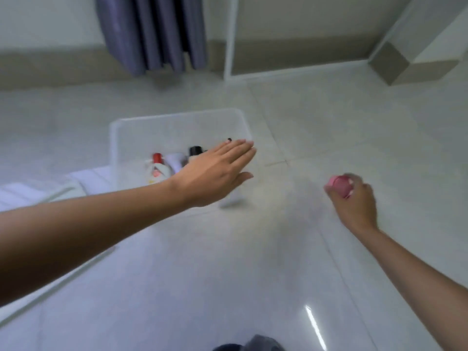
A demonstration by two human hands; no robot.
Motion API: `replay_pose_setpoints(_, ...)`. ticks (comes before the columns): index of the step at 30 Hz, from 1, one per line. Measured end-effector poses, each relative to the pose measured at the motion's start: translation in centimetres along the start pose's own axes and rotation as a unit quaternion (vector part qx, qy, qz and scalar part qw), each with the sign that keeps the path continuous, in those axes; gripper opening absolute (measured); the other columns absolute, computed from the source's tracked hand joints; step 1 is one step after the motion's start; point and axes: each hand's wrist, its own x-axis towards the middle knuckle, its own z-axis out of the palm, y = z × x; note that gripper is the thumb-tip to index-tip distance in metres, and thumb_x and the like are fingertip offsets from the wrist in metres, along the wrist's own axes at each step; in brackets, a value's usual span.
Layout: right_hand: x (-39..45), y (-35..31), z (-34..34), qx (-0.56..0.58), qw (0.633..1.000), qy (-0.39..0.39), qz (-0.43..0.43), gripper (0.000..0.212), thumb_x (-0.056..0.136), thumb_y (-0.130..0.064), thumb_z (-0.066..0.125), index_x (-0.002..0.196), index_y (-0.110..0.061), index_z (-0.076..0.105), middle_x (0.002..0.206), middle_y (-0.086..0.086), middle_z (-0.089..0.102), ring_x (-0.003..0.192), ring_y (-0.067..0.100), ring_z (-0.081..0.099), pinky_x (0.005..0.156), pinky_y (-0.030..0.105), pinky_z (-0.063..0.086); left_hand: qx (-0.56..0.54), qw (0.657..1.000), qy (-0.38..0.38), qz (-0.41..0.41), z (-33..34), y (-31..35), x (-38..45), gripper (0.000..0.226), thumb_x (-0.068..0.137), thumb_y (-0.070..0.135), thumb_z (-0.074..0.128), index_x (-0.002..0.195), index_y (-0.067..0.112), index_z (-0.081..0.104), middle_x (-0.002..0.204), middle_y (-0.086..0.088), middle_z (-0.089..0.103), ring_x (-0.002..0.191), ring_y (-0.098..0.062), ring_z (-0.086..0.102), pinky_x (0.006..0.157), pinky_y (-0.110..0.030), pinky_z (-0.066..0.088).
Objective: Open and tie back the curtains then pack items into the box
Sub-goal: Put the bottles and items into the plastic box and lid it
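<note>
A: Where is the box (141,127) now?

B: It is in the centre of the frame, a little to the left, on the floor (329,127). It is clear plastic. Some bottles (157,168) lie already in its lower part, one with a red cap and one with a black cap.

A: And the hands?

B: The left hand (215,171) is flat, with the fingers straight and together, and it holds nothing. It is over the right edge of the box; if it touches the rim, I cannot tell. The right hand (354,198) is at the right of the frame, well apart from the box. Its fingers are curled round a small pink thing (338,184). The thing is blurred, so I cannot say what it is.

A: So which way must the pink thing go?

B: I judge it must go to the left and a little up in the frame, because the box lies on that side of the right hand. The left hand is much nearer to the box, but it is the right hand that carries the item.

A: The curtain (152,34)?

B: It hangs gathered at the upper left. A tie is not visible here.
</note>
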Motion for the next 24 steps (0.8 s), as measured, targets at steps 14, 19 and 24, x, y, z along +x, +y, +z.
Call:
replay_pose_setpoints(14, -2.8, -26.8, 11.6, -0.130, 0.886, -0.253, -0.367, 0.071, 0.082, -0.052, 0.064, 0.135, -0.010, 0.043, 0.134, 0.010, 0.049, 0.117, 0.030, 0.052, 0.090, 0.036, 0.044, 0.025, 0.944, -0.013, -0.330, -4.4, -11.1, -13.5, 0.050, 0.101, 0.021, 0.036, 0.146, 0.000, 0.027, 0.152, -0.018, 0.027, 0.142, -0.030, 0.024, 0.117, -0.038, 0.017)
replay_pose_setpoints(19, -2.2, -26.0, 14.8, -0.200, 0.892, -0.234, -0.330, 0.050, 0.086, -0.041, 0.061, 0.117, -0.003, 0.049, 0.118, 0.017, 0.046, 0.098, 0.040, 0.058, 0.076, 0.039, 0.044, 0.011, 0.938, -0.035, -0.344, -4.1, -10.8, -14.8, 0.050, 0.102, 0.024, 0.030, 0.148, 0.005, 0.022, 0.154, -0.014, 0.024, 0.143, -0.026, 0.021, 0.118, -0.036, 0.014)
replay_pose_setpoints(24, -2.5, -25.6, 15.2, -0.210, 0.894, -0.200, -0.341, 0.057, 0.082, -0.048, 0.068, 0.115, -0.005, 0.050, 0.115, 0.013, 0.050, 0.099, 0.037, 0.058, 0.073, 0.037, 0.043, 0.013, 0.942, -0.038, -0.334, -3.9, -10.8, -15.2, 0.050, 0.102, 0.023, 0.030, 0.148, 0.004, 0.024, 0.153, -0.013, 0.028, 0.142, -0.026, 0.025, 0.117, -0.035, 0.015)
